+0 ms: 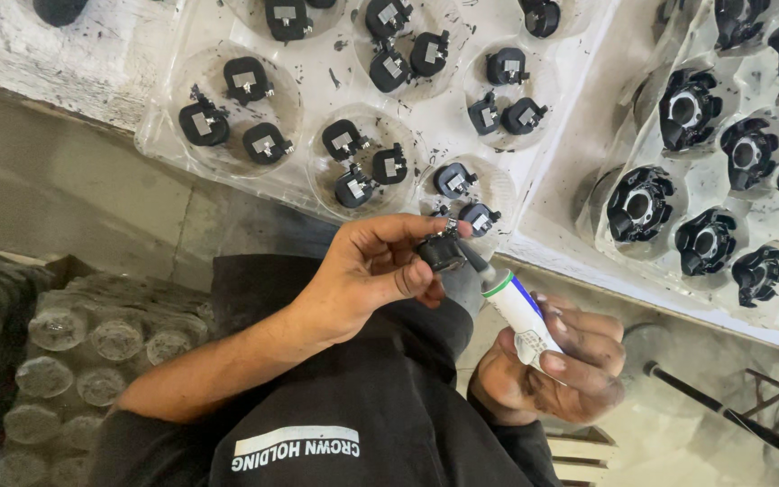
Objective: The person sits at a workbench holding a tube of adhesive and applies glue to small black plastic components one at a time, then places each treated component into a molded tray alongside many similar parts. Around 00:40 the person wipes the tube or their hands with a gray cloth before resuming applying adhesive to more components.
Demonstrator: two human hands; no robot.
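My left hand [367, 275] pinches a small black part [442, 252] with a metal tab between thumb and fingertips. My right hand [556, 374] grips a white tube [523, 316] with a green ring and a blue stripe. The tube's grey nozzle touches the black part. Both hands hover just below the near edge of a clear plastic tray [317, 72]. Its round wells hold several like black parts [353, 162], two or three to a well.
A second clear tray [714, 180] at the right holds several larger black ring-shaped parts [639, 203]. A stack of empty clear trays [74, 352] lies at the lower left. A black rod [723, 410] slants across the lower right. My dark shirt [344, 415] fills the bottom.
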